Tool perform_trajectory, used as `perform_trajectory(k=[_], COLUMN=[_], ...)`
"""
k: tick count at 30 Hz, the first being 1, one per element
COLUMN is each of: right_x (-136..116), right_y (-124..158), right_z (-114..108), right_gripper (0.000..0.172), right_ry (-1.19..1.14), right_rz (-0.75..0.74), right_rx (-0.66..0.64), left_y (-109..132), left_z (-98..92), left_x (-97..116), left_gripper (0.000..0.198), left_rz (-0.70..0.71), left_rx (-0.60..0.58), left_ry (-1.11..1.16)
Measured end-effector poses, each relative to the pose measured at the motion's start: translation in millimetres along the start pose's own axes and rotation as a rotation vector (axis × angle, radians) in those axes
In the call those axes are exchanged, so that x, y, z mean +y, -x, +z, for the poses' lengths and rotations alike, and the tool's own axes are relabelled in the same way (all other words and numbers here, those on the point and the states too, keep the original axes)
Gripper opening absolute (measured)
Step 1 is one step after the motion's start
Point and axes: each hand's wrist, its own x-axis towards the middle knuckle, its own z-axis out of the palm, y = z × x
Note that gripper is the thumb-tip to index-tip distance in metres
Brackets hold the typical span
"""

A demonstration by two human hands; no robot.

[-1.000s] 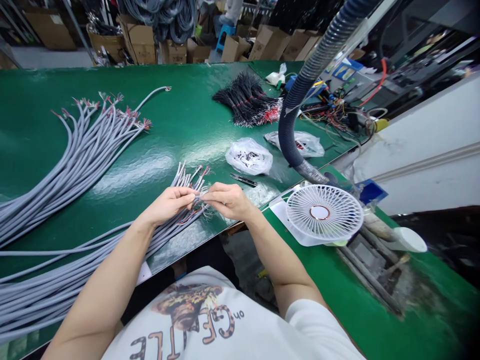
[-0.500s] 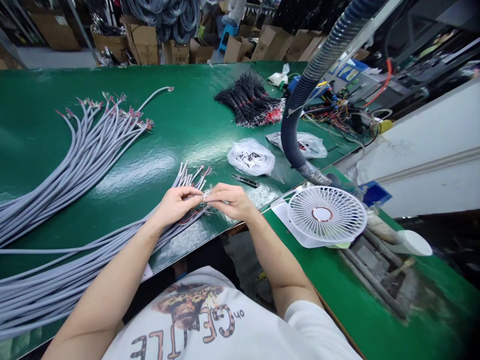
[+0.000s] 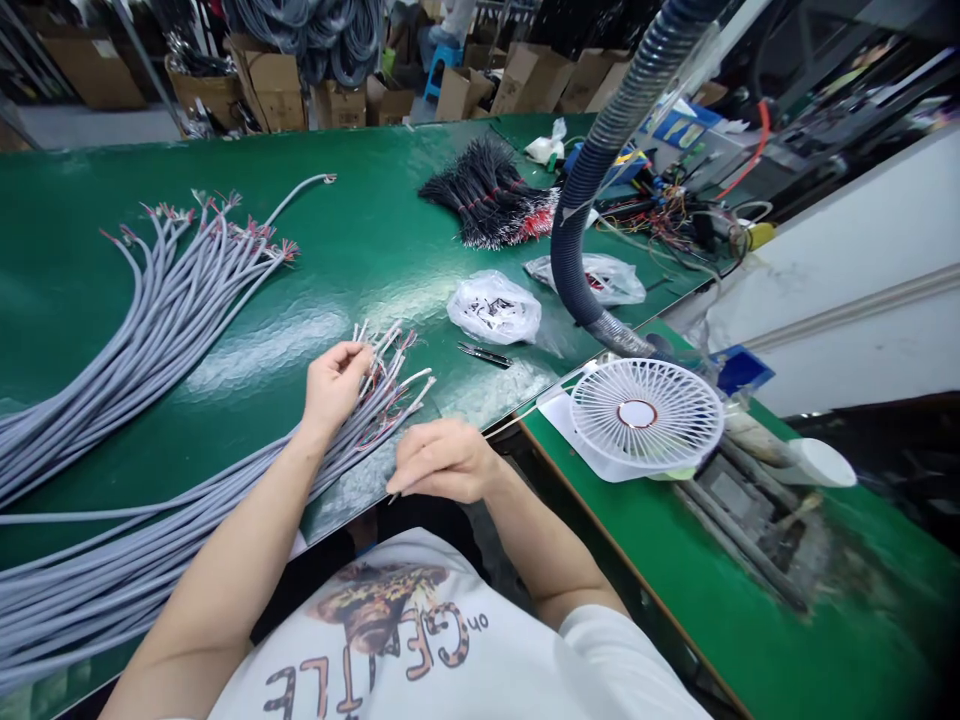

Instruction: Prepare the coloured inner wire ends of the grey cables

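Note:
My left hand (image 3: 335,384) rests on the stripped ends of the near bundle of grey cables (image 3: 187,540), its fingers curled and pinching one cable end. My right hand (image 3: 442,461) is at the table's front edge, apart from the cables, fingers closed in a loose pinch. A thin dark tip sticks out below the right hand's fingers; I cannot make out what it is. The near bundle's ends (image 3: 390,375) fan out with red and white wires showing. A second bundle of grey cables (image 3: 150,320) lies farther left on the green table (image 3: 360,240).
Tweezers (image 3: 485,354) lie beside a clear bag of small parts (image 3: 493,306). A black wire bundle (image 3: 487,195) lies farther back. A ribbed hose (image 3: 592,170) comes down by a white fan (image 3: 637,418). Cardboard boxes (image 3: 277,85) line the far side.
My hands have parted. The right hand drew back toward the table's front edge, and the left hand moved left and away onto the cable ends.

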Motion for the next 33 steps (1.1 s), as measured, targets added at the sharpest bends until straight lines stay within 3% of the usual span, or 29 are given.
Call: perform_trajectory(k=[2,5,7,10,12,15,21,26,29,32,33], right_x=[-6,2,12,24,30,37,62,86,79,48,37], right_y=[1,-4,-11,-25,-33,-41,-52,-60,-54,-41,-38], right_z=[1,0,2,11,16,19,17,-3,-19,-20,-15], right_gripper=[0.023,0.031,0.040,0.045,0.035,0.019,0.023,0.024,0.019,0.015,0.018], right_ry=[0.067,0.232,0.349,0.537,0.610,0.560,0.294,0.468,0.522,0.432,0.414], right_rz=[0.065,0.236,0.332,0.359,0.334,0.286,0.439,0.530,0.554,0.386,0.331], right_rx=[0.128,0.427,0.523,0.563,0.552,0.529,0.658,0.651,0.670,0.757,0.731], left_y=[-2,0,3,5,5,5,4,2,0,-1,-1], left_z=[-2.3,-3.9,-3.9,-3.6,-3.7,-4.8,-7.8,-12.6,-13.8,-12.3,-11.6], left_x=[-1,1,3,4,4,4,8,14,14,13,12], left_gripper=[0.022,0.026,0.027,0.026,0.025,0.023,0.026,0.023,0.023,0.024,0.024], left_rz=[-0.053,-0.099,-0.104,-0.095,-0.083,-0.071,-0.123,-0.127,-0.135,-0.139,-0.131], left_rx=[-0.024,-0.066,-0.054,-0.034,-0.036,-0.047,-0.003,-0.014,0.028,0.065,0.073], left_ry=[0.113,0.216,0.250,0.280,0.294,0.326,0.420,0.505,0.569,0.609,0.617])
